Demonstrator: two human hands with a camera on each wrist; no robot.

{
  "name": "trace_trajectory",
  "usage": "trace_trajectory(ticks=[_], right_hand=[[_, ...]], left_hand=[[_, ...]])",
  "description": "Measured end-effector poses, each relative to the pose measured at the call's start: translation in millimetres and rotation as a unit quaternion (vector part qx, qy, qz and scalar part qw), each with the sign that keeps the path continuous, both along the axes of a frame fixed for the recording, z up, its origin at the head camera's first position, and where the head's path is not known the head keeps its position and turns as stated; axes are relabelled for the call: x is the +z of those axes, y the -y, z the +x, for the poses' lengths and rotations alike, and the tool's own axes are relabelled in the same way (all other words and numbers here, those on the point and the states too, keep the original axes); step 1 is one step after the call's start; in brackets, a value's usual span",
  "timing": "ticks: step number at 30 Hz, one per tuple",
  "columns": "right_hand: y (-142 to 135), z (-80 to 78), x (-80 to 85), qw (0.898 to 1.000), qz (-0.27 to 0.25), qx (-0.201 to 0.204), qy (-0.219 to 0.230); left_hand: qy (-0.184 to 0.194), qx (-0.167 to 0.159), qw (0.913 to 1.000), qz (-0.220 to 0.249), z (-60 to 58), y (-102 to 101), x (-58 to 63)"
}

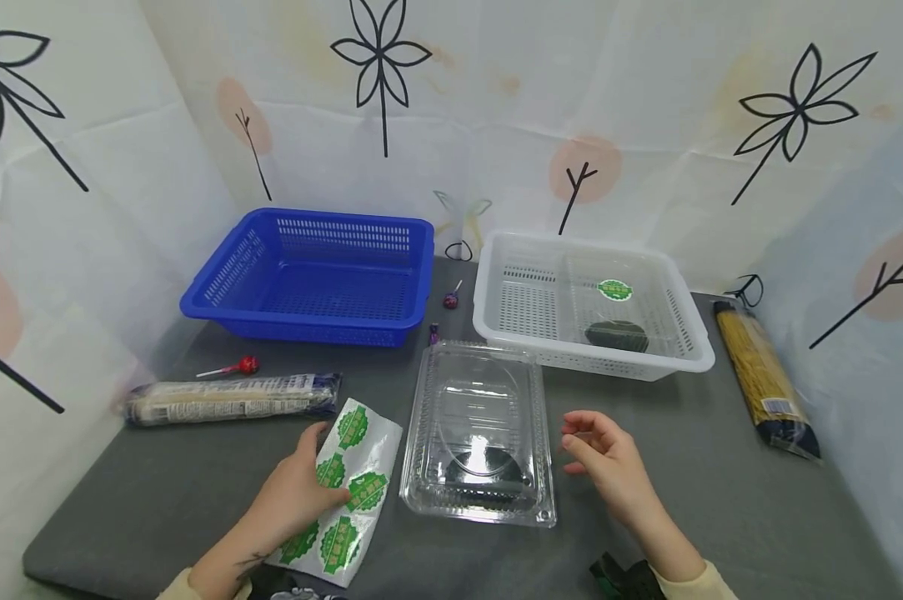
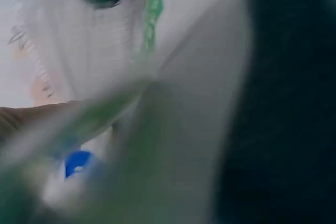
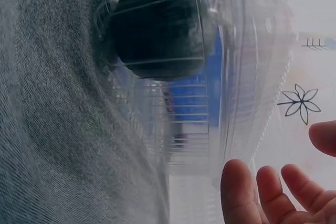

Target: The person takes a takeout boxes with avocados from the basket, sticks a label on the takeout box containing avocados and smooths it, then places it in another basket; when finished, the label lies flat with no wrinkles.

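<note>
My left hand (image 1: 293, 487) grips a sheet of green-and-white round stickers (image 1: 364, 492), with the thumb over its face. In the left wrist view the sheet (image 2: 184, 124) is close to the camera and blurred. To its right lies a clear plastic clamshell box (image 1: 477, 417), lid down, with a dark round thing (image 1: 489, 475) inside. My right hand (image 1: 609, 458) hovers beside the box's right side, fingers loosely bent and holding nothing. The right wrist view shows these fingers (image 3: 239, 187) apart from the box (image 3: 210, 93); the dark thing (image 3: 157, 30) shows through its wall.
A blue basket (image 1: 308, 323) stands at the back left. In a white basket (image 1: 601, 360) at the back right sits another clear box bearing a green sticker (image 1: 614, 290). Noodle packs (image 1: 233, 398) and spaghetti (image 1: 762, 367) lie at the sides, lollipops (image 1: 248, 365) between.
</note>
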State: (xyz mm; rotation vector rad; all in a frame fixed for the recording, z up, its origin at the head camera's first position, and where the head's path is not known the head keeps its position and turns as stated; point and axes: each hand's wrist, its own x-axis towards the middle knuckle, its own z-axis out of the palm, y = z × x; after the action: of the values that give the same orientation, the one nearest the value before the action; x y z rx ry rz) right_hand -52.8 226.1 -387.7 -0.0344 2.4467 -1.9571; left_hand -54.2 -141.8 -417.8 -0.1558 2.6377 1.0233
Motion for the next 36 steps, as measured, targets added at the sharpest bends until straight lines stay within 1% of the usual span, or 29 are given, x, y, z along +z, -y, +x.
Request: trace_trajectory(ticks=[1,3,4,6,7,9,10,12,13,14,16,18,19,21,23,24,25,26,27,28,29,31,33,36], right_hand=[[0,0.2,0.7,1.000,0.002,-0.002,-0.005],[-1,0.5,2.6,1.000,0.004,-0.006,-0.013],[-1,0.3,3.8,1.000,0.005,-0.009,-0.019],[-1,-0.1,7.0,0.999,0.007,-0.011,-0.033],[0,-0.6,9.0,0.999,0.007,-0.010,-0.046],[0,-2.5,14.8,0.997,-0.006,-0.009,-0.073],[1,-4.1,18.3,0.996,-0.017,-0.008,-0.091],[4,-7.4,27.4,0.991,-0.038,0.000,-0.129],[6,-9.2,33.0,0.987,-0.050,0.010,-0.150],[10,-10.8,39.1,0.984,-0.058,0.021,-0.166],[19,-14.3,51.8,0.976,-0.058,0.050,-0.203],[32,-16.6,63.7,0.966,-0.047,0.091,-0.238],[39,-17.8,68.7,0.960,-0.033,0.110,-0.254],[54,-20.5,76.3,0.945,0.001,0.147,-0.293],[67,-23.0,80.5,0.926,0.038,0.178,-0.332],[73,-24.3,81.8,0.915,0.057,0.189,-0.351],[79,-25.3,82.7,0.907,0.076,0.196,-0.364],[83,-26.1,83.2,0.900,0.091,0.203,-0.376],[87,-26.9,83.2,0.895,0.104,0.204,-0.384],[90,-27.4,83.1,0.892,0.115,0.204,-0.387],[92,-27.6,82.7,0.892,0.124,0.200,-0.385],[95,-28.0,81.6,0.895,0.137,0.193,-0.378],[97,-28.2,80.3,0.899,0.144,0.183,-0.370],[98,-28.3,77.9,0.905,0.141,0.175,-0.361]], left_hand=[[0.001,0.006,0.9996,0.028,-0.9,2,3.6],[-0.001,0.020,0.9956,0.091,-2.6,7,12.9],[-0.002,0.024,0.9915,0.128,-3.5,10,18.6],[-0.002,0.032,0.9786,0.203,-5.8,13,31.0],[-0.006,0.032,0.9697,0.242,-7.2,14,37.7],[-0.027,0.028,0.9496,0.311,-11.2,13,51.5],[-0.038,0.026,0.9380,0.343,-13.7,11,57.8],[-0.071,0.020,0.9170,0.392,-19.0,2,68.5],[-0.089,0.014,0.9051,0.416,-21.8,-3,72.5],[-0.104,0.006,0.8949,0.434,-24.4,-10,75.9],[-0.127,-0.005,0.8777,0.462,-28.8,-24,80.3],[-0.143,-0.022,0.8634,0.483,-32.2,-39,82.5],[-0.147,-0.029,0.8575,0.492,-33.3,-46,83.3],[-0.154,-0.044,0.8478,0.505,-34.5,-58,84.4],[-0.159,-0.061,0.8387,0.517,-34.9,-68,84.5],[-0.161,-0.071,0.8340,0.523,-34.8,-72,84.3],[-0.162,-0.080,0.8295,0.528,-34.5,-75,84.2],[-0.163,-0.089,0.8259,0.532,-34.0,-78,84.0],[-0.163,-0.097,0.8230,0.535,-33.4,-81,83.7],[-0.164,-0.104,0.8207,0.537,-32.7,-83,83.4],[-0.165,-0.112,0.8184,0.539,-31.9,-84,83.5],[-0.163,-0.122,0.8165,0.540,-30.4,-87,83.5],[-0.162,-0.128,0.8185,0.536,-29.0,-89,83.7],[-0.158,-0.133,0.8243,0.527,-27.4,-90,83.7]])
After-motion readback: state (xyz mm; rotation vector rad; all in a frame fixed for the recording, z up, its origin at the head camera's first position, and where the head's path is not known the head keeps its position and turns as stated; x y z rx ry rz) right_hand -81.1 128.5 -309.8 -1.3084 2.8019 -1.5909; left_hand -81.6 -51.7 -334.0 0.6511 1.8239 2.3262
